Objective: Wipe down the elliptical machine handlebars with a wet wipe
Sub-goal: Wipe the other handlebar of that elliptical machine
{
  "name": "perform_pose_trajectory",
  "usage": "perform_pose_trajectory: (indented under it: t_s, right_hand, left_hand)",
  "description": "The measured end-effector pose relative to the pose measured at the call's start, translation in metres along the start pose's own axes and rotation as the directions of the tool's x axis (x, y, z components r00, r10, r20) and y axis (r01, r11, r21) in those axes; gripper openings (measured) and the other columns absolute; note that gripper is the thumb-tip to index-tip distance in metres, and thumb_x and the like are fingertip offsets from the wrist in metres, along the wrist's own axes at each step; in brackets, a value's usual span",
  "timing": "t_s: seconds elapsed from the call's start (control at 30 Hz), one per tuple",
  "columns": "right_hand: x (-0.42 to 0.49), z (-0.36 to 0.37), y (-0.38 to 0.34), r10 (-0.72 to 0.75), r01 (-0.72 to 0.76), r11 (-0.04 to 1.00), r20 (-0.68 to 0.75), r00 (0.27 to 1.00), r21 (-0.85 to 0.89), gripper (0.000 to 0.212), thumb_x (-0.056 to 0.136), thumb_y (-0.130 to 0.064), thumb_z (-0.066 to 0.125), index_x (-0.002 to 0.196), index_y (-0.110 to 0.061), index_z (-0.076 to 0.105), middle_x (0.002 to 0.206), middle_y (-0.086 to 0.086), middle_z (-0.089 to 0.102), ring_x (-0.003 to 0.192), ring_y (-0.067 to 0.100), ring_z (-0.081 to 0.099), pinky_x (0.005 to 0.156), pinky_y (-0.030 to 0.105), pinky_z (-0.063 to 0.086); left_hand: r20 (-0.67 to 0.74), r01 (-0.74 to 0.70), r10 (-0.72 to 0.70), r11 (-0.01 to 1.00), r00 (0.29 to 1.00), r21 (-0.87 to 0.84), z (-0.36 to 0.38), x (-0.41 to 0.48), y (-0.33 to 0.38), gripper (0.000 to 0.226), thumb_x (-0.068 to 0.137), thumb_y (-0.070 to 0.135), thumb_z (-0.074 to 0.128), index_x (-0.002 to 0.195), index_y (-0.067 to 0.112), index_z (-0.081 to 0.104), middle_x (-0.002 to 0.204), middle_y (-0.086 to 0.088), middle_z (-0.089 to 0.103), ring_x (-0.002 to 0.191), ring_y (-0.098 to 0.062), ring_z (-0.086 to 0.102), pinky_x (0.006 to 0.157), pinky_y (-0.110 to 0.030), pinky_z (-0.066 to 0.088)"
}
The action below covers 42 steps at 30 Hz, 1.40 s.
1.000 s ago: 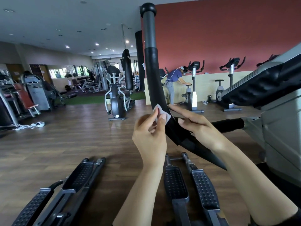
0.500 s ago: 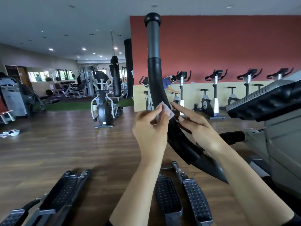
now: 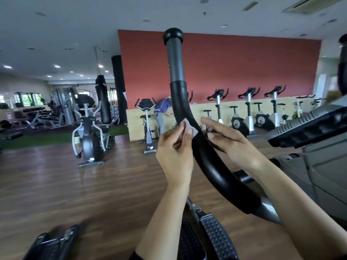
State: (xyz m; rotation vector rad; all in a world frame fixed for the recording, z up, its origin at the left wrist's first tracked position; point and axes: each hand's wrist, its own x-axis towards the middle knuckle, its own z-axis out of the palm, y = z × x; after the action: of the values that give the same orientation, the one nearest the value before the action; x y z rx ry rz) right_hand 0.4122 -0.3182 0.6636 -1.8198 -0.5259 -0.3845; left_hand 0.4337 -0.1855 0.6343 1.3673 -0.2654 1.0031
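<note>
A tall curved black handlebar of the elliptical rises in the middle of the view, grey near its knobbed top. My left hand pinches a small white wet wipe against the bar's left side at the bend. On the right side of the bar, my right hand lies with its fingers straight, their tips touching the bar just beside the wipe.
The elliptical's console and grey body fill the right. Its foot pedals lie below my arms, another pedal at lower left. A second elliptical, a row of exercise bikes and a person stand farther back on the wooden floor.
Both hands and the wipe have slid up the handlebar toward the bend. My view has tilted up and to the right, so more of the bike row shows.
</note>
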Motion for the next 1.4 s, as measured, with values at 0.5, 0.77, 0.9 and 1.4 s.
perform_pose_trajectory:
  t_s: [0.5, 0.77, 0.9, 1.4]
  right_hand:
    - [0.041, 0.023, -0.016, -0.024, -0.005, 0.981, -0.147, 0.989, -0.193, 0.043, 0.095, -0.006, 0.053, 0.131, -0.03, 0.054, 0.116, -0.006, 0.069, 0.109, 0.005, 0.063, 0.096, 0.021, 0.048]
    - [0.042, 0.022, -0.012, -0.029, -0.001, 0.98, -0.148, 0.988, -0.198, 0.041, 0.094, -0.008, 0.056, 0.13, -0.028, 0.057, 0.12, -0.009, 0.067, 0.113, 0.002, 0.059, 0.099, 0.024, 0.044]
    - [0.04, 0.02, -0.011, -0.007, -0.016, 0.985, -0.131, 0.991, -0.171, 0.041, 0.094, -0.009, 0.056, 0.131, -0.028, 0.057, 0.125, -0.01, 0.064, 0.118, 0.002, 0.057, 0.107, 0.031, 0.041]
    - [-0.057, 0.015, -0.001, -0.078, 0.007, 0.952, -0.219, 0.972, -0.307, 0.033, 0.093, -0.01, 0.056, 0.115, -0.03, 0.068, 0.112, -0.009, 0.071, 0.109, 0.006, 0.063, 0.095, 0.023, 0.048]
  left_hand:
    - [0.019, -0.192, 0.198, 0.969, 0.98, -0.158, 0.022, 0.101, -0.027, 0.027, 0.08, 0.017, 0.069, 0.107, 0.02, 0.073, 0.09, 0.006, 0.062, 0.085, -0.014, 0.064, 0.077, -0.023, 0.051]
    - [0.023, -0.215, 0.221, 0.964, 0.975, -0.154, 0.025, 0.107, -0.025, 0.023, 0.082, 0.011, 0.071, 0.105, 0.01, 0.074, 0.091, -0.005, 0.063, 0.078, -0.014, 0.062, 0.069, -0.008, 0.044]
    - [0.021, -0.233, 0.237, 0.966, 0.971, -0.113, 0.026, 0.105, -0.019, 0.024, 0.082, 0.006, 0.07, 0.106, 0.007, 0.074, 0.092, -0.008, 0.062, 0.079, -0.014, 0.061, 0.07, -0.004, 0.042]
    - [0.063, -0.19, 0.204, 0.966, 0.977, -0.177, -0.012, -0.031, -0.02, 0.028, 0.083, 0.002, 0.07, 0.111, 0.005, 0.067, 0.098, -0.016, 0.058, 0.092, -0.002, 0.056, 0.073, 0.0, 0.043]
